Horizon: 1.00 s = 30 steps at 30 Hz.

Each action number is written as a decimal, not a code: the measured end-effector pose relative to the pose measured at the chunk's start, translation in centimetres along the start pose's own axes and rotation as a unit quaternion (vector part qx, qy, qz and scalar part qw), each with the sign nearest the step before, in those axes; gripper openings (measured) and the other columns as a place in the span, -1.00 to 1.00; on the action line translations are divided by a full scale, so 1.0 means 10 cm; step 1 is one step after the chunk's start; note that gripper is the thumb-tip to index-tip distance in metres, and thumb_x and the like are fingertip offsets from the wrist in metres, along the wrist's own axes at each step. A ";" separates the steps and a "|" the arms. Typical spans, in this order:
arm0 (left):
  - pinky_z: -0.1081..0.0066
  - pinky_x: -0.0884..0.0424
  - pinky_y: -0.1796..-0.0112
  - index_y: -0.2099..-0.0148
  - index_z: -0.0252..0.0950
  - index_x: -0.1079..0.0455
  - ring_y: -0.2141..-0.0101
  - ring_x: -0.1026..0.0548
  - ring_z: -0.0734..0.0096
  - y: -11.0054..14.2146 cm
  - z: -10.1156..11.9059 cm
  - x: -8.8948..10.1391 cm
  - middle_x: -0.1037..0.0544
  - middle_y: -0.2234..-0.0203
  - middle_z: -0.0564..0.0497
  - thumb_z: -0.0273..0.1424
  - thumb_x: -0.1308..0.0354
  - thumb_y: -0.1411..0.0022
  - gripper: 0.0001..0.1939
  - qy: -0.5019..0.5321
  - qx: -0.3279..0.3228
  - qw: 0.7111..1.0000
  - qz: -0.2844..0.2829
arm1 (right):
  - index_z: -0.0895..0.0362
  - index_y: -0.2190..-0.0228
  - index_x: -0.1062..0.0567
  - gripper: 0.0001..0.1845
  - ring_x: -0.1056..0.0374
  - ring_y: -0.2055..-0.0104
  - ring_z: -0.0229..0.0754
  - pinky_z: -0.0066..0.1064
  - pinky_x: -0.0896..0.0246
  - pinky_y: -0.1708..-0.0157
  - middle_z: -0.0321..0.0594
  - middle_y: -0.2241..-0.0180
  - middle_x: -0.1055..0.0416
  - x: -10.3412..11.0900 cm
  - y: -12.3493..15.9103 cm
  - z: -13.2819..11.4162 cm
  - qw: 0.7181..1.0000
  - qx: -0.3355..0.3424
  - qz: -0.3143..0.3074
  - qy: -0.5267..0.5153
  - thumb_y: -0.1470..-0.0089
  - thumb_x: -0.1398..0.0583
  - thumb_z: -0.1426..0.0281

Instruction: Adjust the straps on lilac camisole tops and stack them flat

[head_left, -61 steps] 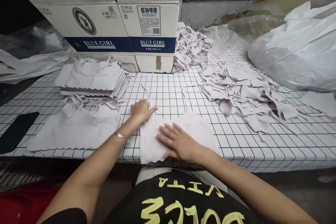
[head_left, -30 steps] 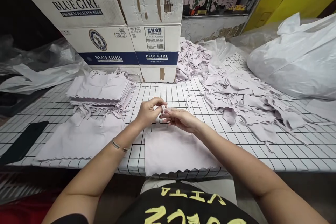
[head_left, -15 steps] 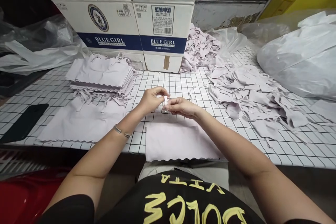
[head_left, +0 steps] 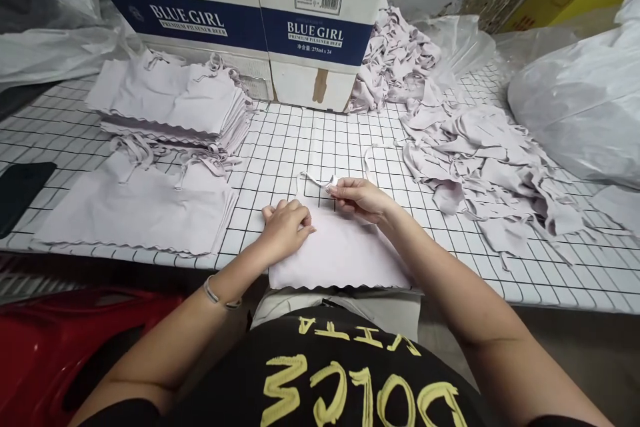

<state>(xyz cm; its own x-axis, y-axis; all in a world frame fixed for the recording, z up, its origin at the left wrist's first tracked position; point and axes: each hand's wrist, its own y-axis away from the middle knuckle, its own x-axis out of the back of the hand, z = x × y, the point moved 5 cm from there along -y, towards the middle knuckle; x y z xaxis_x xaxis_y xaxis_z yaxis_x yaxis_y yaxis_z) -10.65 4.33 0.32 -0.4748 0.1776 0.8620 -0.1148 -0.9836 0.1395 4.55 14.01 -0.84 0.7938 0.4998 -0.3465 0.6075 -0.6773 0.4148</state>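
A pale pink camisole top (head_left: 340,253) lies at the table's front edge, its wavy hem toward me. My left hand (head_left: 287,230) is at its upper left side, fingers curled and thumb close to the index finger on the fabric. With thumb and fingers pinched, my right hand (head_left: 361,199) holds the camisole's thin strap (head_left: 311,178) above the top edge. A small white piece (head_left: 331,183) shows at those fingertips; its exact kind is unclear. Part of the camisole's right side is hidden under my right forearm.
Stacked camisoles (head_left: 165,97) and another pile (head_left: 135,203) lie left, near a black phone (head_left: 25,193). A beer carton (head_left: 310,40) stands behind. Loose pink fabric pieces (head_left: 485,153) and a large plastic bag (head_left: 580,87) are at right. A red stool (head_left: 45,353) is below left.
My left hand has left the strap and come down to the camisole's upper left side. My right hand keeps its pinch, and the strap now trails leftward. The view has tilted down.
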 end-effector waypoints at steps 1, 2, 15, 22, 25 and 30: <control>0.19 -0.02 0.16 0.24 -0.23 -0.34 0.11 -0.32 0.21 0.00 0.01 0.01 -0.47 0.18 0.02 -0.31 -0.17 -0.25 -0.89 -0.004 -0.004 1.000 0.008 | 0.22 0.54 -0.43 -0.59 -0.19 0.56 -0.40 -0.66 -0.01 0.70 -0.26 0.50 -0.36 0.00 0.02 0.00 1.000 0.006 0.002 0.014 0.27 -0.52 0.32; 0.20 -0.02 0.17 0.19 -0.22 -0.33 0.11 -0.31 0.20 0.01 0.01 0.03 -0.46 0.15 0.00 -0.30 -0.18 -0.25 -0.85 -0.013 -0.005 1.000 0.019 | 0.22 0.53 -0.43 -0.59 -0.20 0.56 -0.39 -0.64 -0.02 0.69 -0.23 0.48 -0.38 0.00 0.04 0.00 0.999 0.013 0.004 0.030 0.26 -0.51 0.31; 0.19 0.02 0.18 0.23 -0.22 -0.41 0.19 -0.37 0.23 0.03 0.00 -0.03 -0.54 0.36 0.06 -0.29 -0.25 -0.19 -0.85 0.022 0.001 1.000 -0.001 | 0.15 0.49 -0.35 -0.66 -0.19 0.50 -0.26 -0.45 -0.06 0.50 -0.31 0.54 -0.31 -0.13 0.29 0.17 0.964 0.104 -0.003 0.246 -0.02 -0.30 0.17; 0.14 0.03 0.12 0.33 -0.16 -0.53 0.18 -0.37 0.25 0.08 0.06 -0.03 -0.54 0.37 0.06 -0.27 -0.23 -0.22 -0.88 0.053 0.002 0.998 0.030 | 0.13 0.47 -0.31 -0.85 -0.17 0.42 -0.22 -0.42 -0.05 0.40 -0.32 0.47 -0.26 -0.26 0.37 0.16 0.862 0.214 0.015 0.460 -0.12 -0.17 0.43; 0.14 0.02 0.11 0.36 -0.19 -0.52 0.19 -0.36 0.27 0.08 0.08 -0.01 -0.53 0.37 0.06 -0.31 -0.23 -0.21 -0.89 0.066 0.002 0.997 0.033 | 0.13 0.45 -0.31 -0.86 -0.20 0.38 -0.21 -0.42 -0.08 0.37 -0.30 0.43 -0.27 -0.29 0.37 0.20 0.842 0.238 0.005 0.485 -0.13 -0.17 0.49; 0.14 0.02 0.11 0.38 -0.21 -0.50 0.18 -0.37 0.28 0.08 0.08 -0.02 -0.52 0.38 0.07 -0.33 -0.24 -0.19 -0.89 0.079 0.002 0.996 0.029 | 0.13 0.43 -0.30 -0.84 -0.21 0.38 -0.21 -0.43 -0.09 0.36 -0.30 0.41 -0.27 -0.30 0.36 0.24 0.832 0.254 0.007 0.493 -0.15 -0.18 0.52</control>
<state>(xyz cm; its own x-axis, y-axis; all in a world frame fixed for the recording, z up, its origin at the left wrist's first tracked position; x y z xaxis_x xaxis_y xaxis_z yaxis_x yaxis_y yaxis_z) -9.98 3.45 0.69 -0.6118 0.1231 0.7813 -0.0797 -0.9924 0.0939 4.25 8.79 -0.30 0.5894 0.5198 0.6185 0.7069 -0.7024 -0.0834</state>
